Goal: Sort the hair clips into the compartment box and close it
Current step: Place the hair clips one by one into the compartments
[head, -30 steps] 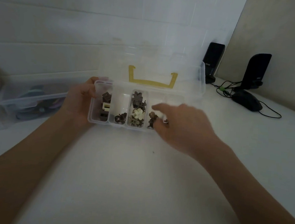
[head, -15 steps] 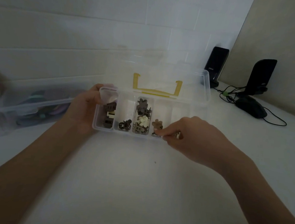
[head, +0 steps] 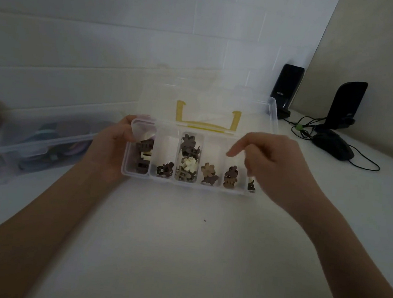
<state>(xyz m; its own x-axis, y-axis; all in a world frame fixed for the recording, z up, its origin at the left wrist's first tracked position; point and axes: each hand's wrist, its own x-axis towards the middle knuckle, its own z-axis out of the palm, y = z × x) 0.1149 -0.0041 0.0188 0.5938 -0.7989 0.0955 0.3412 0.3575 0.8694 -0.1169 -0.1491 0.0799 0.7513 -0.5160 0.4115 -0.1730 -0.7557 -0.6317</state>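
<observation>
A clear compartment box (head: 165, 143) lies open on the white table, its lid (head: 253, 111) with a yellow handle standing up at the back. Several brown and cream hair clips (head: 188, 157) lie in its compartments; one tan flower clip (head: 208, 170) is in the fourth compartment. My left hand (head: 110, 146) grips the box's left end, thumb on the rim. My right hand (head: 272, 165) hovers over the right end with loosely curled fingers, index pointing left, nothing visibly in it. It hides the rightmost compartment in part.
A larger clear bin (head: 37, 139) with coloured items stands to the left. At the back right are two black speakers (head: 287, 90), a black mouse (head: 333, 146) and cables. A tiled wall rises behind the box.
My right hand has risen from the box's front edge and shifted right, uncovering the clips in the fourth and fifth compartments. The left hand keeps its hold on the box.
</observation>
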